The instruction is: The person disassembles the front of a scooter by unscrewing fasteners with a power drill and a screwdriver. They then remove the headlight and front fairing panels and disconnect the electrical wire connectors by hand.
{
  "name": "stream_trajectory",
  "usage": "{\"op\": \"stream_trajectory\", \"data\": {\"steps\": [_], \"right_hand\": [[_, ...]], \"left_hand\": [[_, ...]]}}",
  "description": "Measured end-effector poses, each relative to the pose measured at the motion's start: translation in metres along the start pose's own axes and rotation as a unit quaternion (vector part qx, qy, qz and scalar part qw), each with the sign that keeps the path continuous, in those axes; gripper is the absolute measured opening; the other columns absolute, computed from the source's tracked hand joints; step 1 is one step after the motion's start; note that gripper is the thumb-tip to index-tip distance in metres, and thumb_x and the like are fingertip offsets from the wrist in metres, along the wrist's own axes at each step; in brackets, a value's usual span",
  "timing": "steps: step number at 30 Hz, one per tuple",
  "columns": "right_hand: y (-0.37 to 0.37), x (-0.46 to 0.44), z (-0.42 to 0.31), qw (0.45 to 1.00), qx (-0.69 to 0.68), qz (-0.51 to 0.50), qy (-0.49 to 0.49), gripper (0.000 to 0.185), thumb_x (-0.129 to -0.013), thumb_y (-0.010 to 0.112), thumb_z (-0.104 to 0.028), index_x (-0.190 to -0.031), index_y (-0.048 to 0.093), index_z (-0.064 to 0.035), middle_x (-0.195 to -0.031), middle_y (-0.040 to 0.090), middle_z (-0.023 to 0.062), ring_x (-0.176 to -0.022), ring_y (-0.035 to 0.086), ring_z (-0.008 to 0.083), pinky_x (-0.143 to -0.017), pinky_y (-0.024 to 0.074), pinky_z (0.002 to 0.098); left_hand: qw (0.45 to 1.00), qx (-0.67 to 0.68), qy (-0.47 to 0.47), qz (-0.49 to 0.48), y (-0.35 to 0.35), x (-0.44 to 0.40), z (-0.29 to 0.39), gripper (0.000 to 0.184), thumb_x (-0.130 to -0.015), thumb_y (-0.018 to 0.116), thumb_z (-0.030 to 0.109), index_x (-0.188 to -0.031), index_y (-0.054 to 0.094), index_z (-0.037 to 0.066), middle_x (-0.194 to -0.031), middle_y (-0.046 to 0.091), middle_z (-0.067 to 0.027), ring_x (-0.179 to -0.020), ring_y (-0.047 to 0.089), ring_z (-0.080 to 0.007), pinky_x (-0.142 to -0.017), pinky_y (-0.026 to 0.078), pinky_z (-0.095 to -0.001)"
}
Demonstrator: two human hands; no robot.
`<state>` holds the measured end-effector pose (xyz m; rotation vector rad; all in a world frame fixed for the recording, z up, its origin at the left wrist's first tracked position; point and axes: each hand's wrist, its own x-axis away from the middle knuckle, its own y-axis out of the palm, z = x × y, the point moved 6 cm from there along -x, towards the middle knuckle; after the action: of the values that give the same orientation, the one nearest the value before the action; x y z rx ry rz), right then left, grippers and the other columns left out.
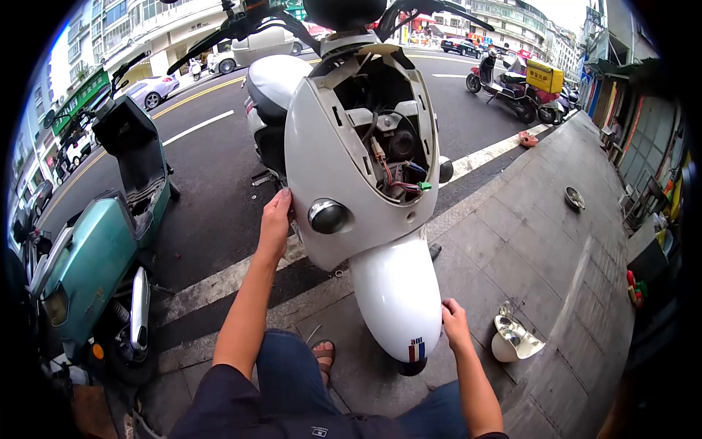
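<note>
A white scooter stands in front of me, its front panel (314,139) open at the top, with wires and a green connector (424,186) showing inside. My left hand (276,219) rests against the left edge of that panel, beside a round dark lamp (328,216); its fingertips are partly hidden behind the edge. Lower down, my right hand (454,320) touches the right side of the white front fender (395,293), its fingers bent at the fender's edge. Whether the right fingers grip anything there is too small to tell.
A green scooter (95,256) stands close on the left. On the pavement at right lie a white headlamp cover (512,342), a small metal bowl (575,197) and a reddish item (527,139). Parked scooters with a yellow box (544,75) stand farther back, beside the road.
</note>
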<state>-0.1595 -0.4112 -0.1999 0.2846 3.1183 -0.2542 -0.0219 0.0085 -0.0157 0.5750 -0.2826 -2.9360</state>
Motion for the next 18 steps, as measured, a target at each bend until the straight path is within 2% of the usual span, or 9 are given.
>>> {"op": "stream_trajectory", "data": {"steps": [2,6,7,8,10,12,14,16,18], "right_hand": [[0.005,-0.006,0.0,0.998,-0.054,0.031,0.025,0.02,-0.093,0.052,-0.01,-0.103,0.062,0.0047,-0.089,0.065,0.0049,-0.079,0.057,0.0109,-0.071,0.0463,0.0258],[0.007,-0.003,0.027,0.993,-0.104,0.043,0.038,0.023,-0.097,0.048,-0.014,-0.108,0.06,0.0028,-0.092,0.064,0.0035,-0.081,0.057,0.0102,-0.073,0.0449,0.0236],[0.006,0.003,0.036,0.991,-0.114,0.042,0.051,0.024,-0.097,0.049,-0.015,-0.107,0.061,0.0032,-0.092,0.065,0.0043,-0.081,0.057,0.0106,-0.073,0.0457,0.0247],[0.004,0.006,0.045,0.99,-0.123,0.038,0.062,0.025,-0.097,0.049,-0.015,-0.107,0.061,0.0036,-0.093,0.065,0.0051,-0.082,0.057,0.011,-0.073,0.0464,0.0258],[-0.002,0.021,0.063,0.988,-0.122,-0.009,0.093,0.025,-0.097,0.05,-0.018,-0.109,0.06,0.0025,-0.093,0.064,0.0045,-0.08,0.057,0.0094,-0.071,0.0457,0.0247],[-0.005,0.045,0.078,0.981,-0.136,-0.005,0.139,0.023,-0.097,0.049,-0.019,-0.107,0.06,-0.0006,-0.09,0.064,0.0027,-0.077,0.057,0.0076,-0.068,0.0456,0.0249],[-0.01,0.074,0.117,0.97,-0.119,0.011,0.212,0.02,-0.097,0.05,-0.018,-0.107,0.06,-0.0029,-0.089,0.063,0.0016,-0.074,0.056,0.0077,-0.065,0.0454,0.0245],[-0.008,0.111,0.145,0.957,-0.115,0.025,0.267,0.011,-0.095,0.05,-0.011,-0.101,0.058,-0.0053,-0.079,0.056,-0.0011,-0.066,0.05,0.0072,-0.057,0.0422,0.0214],[-0.006,0.148,0.181,0.922,-0.193,-0.006,0.335,0.003,-0.094,0.051,-0.007,-0.094,0.054,-0.0069,-0.081,0.056,0.0019,-0.064,0.048,0.0064,-0.051,0.0371,0.0193]], "left_hand": [[1.0,0.019,-0.01,0.019,-0.001,0.006,-0.001,0.038,-0.1,0.053,0.035,-0.113,0.063,0.001,-0.095,0.066,-0.0003,-0.08,0.057,-0.0098,-0.072,0.045,-0.0246],[0.995,-0.089,0.003,0.039,-0.01,0.013,0.007,0.034,-0.098,0.055,0.029,-0.11,0.066,-0.001,-0.091,0.065,-0.0015,-0.076,0.056,-0.0092,-0.071,0.045,-0.0232],[0.994,-0.102,0.002,0.049,-0.008,0.018,0.012,0.035,-0.096,0.057,0.026,-0.113,0.065,-0.003,-0.095,0.066,-0.0042,-0.08,0.058,-0.0107,-0.077,0.047,-0.025],[0.986,-0.166,0.013,0.009,-0.011,0.021,0.016,0.038,-0.097,0.056,0.026,-0.123,0.059,-0.001,-0.114,0.064,-0.0083,-0.102,0.061,-0.0155,-0.089,0.049,-0.0295],[0.983,-0.169,0.048,-0.043,-0.01,0.035,0.027,0.041,-0.097,0.056,0.026,-0.128,0.056,-0.002,-0.117,0.064,-0.0102,-0.108,0.061,-0.018,-0.094,0.047,-0.0309],[0.981,-0.174,0.001,-0.088,-0.035,0.051,0.007,0.04,-0.098,0.055,0.026,-0.128,0.056,0.0,-0.116,0.065,-0.0106,-0.11,0.061,-0.0199,-0.096,0.047,-0.0326],[0.975,-0.179,-0.098,-0.081,-0.074,0.081,-0.039,0.039,-0.097,0.055,0.029,-0.126,0.058,0.002,-0.112,0.066,-0.0093,-0.107,0.062,-0.0185,-0.093,0.049,-0.0328],[0.952,-0.239,-0.189,-0.043,-0.147,0.13,-0.139,0.033,-0.096,0.058,0.027,-0.119,0.062,0.003,-0.103,0.068,-0.0061,-0.096,0.064,-0.0164,-0.082,0.051,-0.0299],[0.863,-0.46,-0.194,-0.072,-0.208,0.219,-0.224,0.027,-0.086,0.065,0.02,-0.109,0.066,0.005,-0.09,0.07,-0.0104,-0.085,0.067,-0.0245,-0.074,0.052,-0.037]]}}
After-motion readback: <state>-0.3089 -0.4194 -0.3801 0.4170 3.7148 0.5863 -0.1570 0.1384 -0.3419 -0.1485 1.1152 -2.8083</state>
